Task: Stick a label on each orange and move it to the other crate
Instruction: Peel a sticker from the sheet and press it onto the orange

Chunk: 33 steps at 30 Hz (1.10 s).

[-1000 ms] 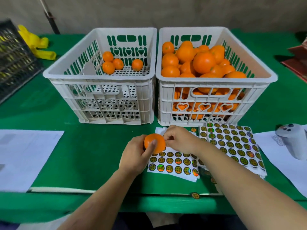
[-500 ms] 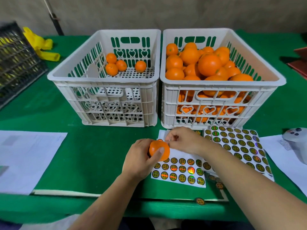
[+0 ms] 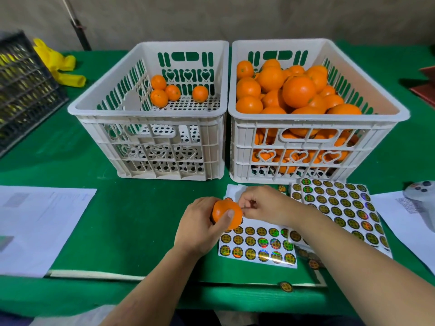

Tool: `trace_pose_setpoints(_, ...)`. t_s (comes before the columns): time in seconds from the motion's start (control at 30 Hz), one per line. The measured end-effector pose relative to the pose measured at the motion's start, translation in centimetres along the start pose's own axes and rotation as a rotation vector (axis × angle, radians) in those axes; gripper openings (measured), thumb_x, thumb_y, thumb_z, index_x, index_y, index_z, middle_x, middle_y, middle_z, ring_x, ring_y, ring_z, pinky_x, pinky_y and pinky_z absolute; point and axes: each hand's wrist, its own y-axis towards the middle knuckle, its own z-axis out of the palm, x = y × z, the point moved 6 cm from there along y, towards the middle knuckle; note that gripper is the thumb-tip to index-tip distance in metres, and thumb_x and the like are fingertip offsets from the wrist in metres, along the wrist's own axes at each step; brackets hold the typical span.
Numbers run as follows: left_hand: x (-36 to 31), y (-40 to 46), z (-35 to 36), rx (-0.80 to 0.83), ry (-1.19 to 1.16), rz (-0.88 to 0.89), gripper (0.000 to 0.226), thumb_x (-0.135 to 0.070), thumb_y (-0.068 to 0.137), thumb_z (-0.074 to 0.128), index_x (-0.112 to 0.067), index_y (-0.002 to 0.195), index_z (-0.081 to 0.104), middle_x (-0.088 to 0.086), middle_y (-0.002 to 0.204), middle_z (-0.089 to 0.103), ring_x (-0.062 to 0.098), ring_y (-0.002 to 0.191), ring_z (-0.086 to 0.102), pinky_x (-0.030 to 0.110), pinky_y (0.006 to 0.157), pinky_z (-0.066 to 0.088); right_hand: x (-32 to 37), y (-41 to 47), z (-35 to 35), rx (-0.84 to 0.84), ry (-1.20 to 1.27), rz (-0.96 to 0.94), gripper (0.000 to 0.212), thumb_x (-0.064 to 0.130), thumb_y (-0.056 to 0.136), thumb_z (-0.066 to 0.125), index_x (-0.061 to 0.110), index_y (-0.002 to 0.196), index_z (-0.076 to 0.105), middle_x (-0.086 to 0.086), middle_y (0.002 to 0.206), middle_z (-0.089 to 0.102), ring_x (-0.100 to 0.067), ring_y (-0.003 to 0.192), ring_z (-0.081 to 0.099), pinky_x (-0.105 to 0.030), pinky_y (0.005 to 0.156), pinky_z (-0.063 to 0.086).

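Left hand [image 3: 200, 228] grip curls round orange [image 3: 226, 214]; right hand [image 3: 263, 204] fingers pinch at its top, label hidden from us, over sticker sheet [image 3: 257, 249].

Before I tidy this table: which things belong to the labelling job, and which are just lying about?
In use: held orange, left hand, right hand, sticker sheets, left crate, right crate.
Lying about: yellow gloves, black crate, printed papers, white controller.

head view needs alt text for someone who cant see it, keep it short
A left hand holds an orange above a sticker sheet while the right hand works at its side. Behind stand two white crates on a green table: the left crate holds four oranges, the right crate is heaped.
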Motion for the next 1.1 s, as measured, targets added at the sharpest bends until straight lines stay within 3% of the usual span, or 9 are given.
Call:
trace_pose_setpoints(0.13, 0.0, 0.0, 0.0, 0.000, -0.003, 0.001, 0.059, -0.076, 0.090, 0.044, -0.024, 0.101, 0.070, -0.015, 0.093, 0.064, 0.010, 0.090, 0.059, 0.034, 0.077, 0.050, 0.1, 0.2, 0.0, -0.026, -0.090, -0.032, 0.010, 0.019, 0.090, 0.072, 0.015, 0.082, 0.069, 0.009, 0.078, 0.057, -0.003, 0.070, 0.052, -0.020, 0.064, 0.038)
trace_pose_setpoints(0.3, 0.0, 0.1, 0.1, 0.004, -0.017, 0.002, 0.058, -0.074, 0.091, 0.045, -0.022, 0.098, 0.069, -0.010, 0.093, 0.066, 0.012, 0.090, 0.061, 0.039, 0.078, 0.053, 0.1, -0.1, 0.1, 0.000, -0.092, -0.043, 0.017, 0.032, 0.088, 0.074, 0.040, 0.079, 0.061, 0.009, 0.080, 0.054, -0.009, 0.070, 0.051, -0.032, 0.066, 0.044)
trace_pose_setpoints(0.43, 0.1, 0.1, 0.1, 0.008, -0.011, 0.001, 0.058, -0.073, 0.091, 0.045, -0.021, 0.099, 0.070, -0.009, 0.094, 0.068, 0.014, 0.091, 0.061, 0.041, 0.078, 0.053, 0.0, 0.2, 0.0, -0.097, -0.071, -0.013, 0.023, 0.021, 0.094, 0.069, 0.013, 0.073, 0.063, 0.010, 0.073, 0.056, -0.005, 0.067, 0.051, -0.029, 0.066, 0.044)
trace_pose_setpoints(0.57, 0.2, 0.2, 0.3, 0.030, -0.009, -0.006, 0.059, -0.075, 0.091, 0.043, -0.022, 0.099, 0.069, -0.010, 0.094, 0.067, 0.013, 0.091, 0.061, 0.041, 0.080, 0.053, 0.2, -1.5, -2.1, -0.497, 0.208, 0.032, 0.011, 0.017, 0.097, 0.063, 0.018, 0.089, 0.072, 0.011, 0.071, 0.064, -0.005, 0.063, 0.057, -0.022, 0.060, 0.045)
trace_pose_setpoints(0.63, 0.4, 0.3, 0.3, 0.032, -0.017, 0.002, 0.060, -0.078, 0.092, 0.041, -0.024, 0.097, 0.067, -0.011, 0.092, 0.066, 0.012, 0.092, 0.060, 0.040, 0.080, 0.051, 1.8, -2.6, -2.7, -0.628, 0.281, -0.053, 0.010, 0.020, 0.099, 0.064, 0.022, 0.096, 0.073, 0.011, 0.080, 0.068, -0.008, 0.073, 0.063, -0.027, 0.066, 0.051)
trace_pose_setpoints(0.8, 0.3, 0.6, 0.3, -0.001, -0.003, 0.055, 0.058, -0.079, 0.097, 0.037, -0.027, 0.084, 0.058, -0.014, 0.078, 0.057, 0.008, 0.078, 0.055, 0.036, 0.075, 0.045, 4.5, -3.3, -0.3, -0.383, 0.022, -0.217, 0.025, 0.020, 0.098, 0.067, 0.014, 0.122, 0.072, 0.000, 0.103, 0.061, -0.016, 0.097, 0.060, -0.034, 0.085, 0.050)
trace_pose_setpoints(0.93, 0.4, 0.4, -0.1, -0.051, -0.017, 0.071, 0.051, -0.079, 0.099, 0.030, -0.036, 0.078, 0.048, -0.015, 0.074, 0.053, 0.004, 0.078, 0.051, 0.034, 0.080, 0.036, 5.1, -4.1, 0.9, -0.265, -0.331, -0.234, 0.069, 0.045, 0.094, 0.067, 0.022, 0.154, 0.040, 0.004, 0.145, 0.043, -0.014, 0.133, 0.040, -0.025, 0.112, 0.035)
trace_pose_setpoints(1.0, 0.6, 0.4, -0.1, -0.063, -0.043, 0.062, 0.066, -0.082, 0.099, 0.025, -0.028, 0.081, 0.057, -0.012, 0.078, 0.059, 0.003, 0.086, 0.055, 0.032, 0.087, 0.035, 5.7, -3.8, 2.1, -0.278, -0.341, -0.183, 0.083, 0.051, 0.089, 0.072, 0.022, 0.158, 0.034, 0.003, 0.153, 0.038, -0.016, 0.140, 0.035, -0.030, 0.118, 0.032)
trace_pose_setpoints(1.1, 0.9, 0.5, -0.5, -0.099, -0.255, 0.076, 0.071, -0.078, 0.101, 0.034, -0.016, 0.079, 0.061, -0.002, 0.069, 0.057, 0.018, 0.068, 0.054, 0.046, 0.067, 0.043, 6.8, -3.3, 2.1, -0.406, -0.264, -0.212, 0.076, 0.041, 0.087, 0.078, 0.020, 0.152, 0.046, -0.002, 0.147, 0.048, -0.021, 0.135, 0.045, -0.040, 0.109, 0.046)
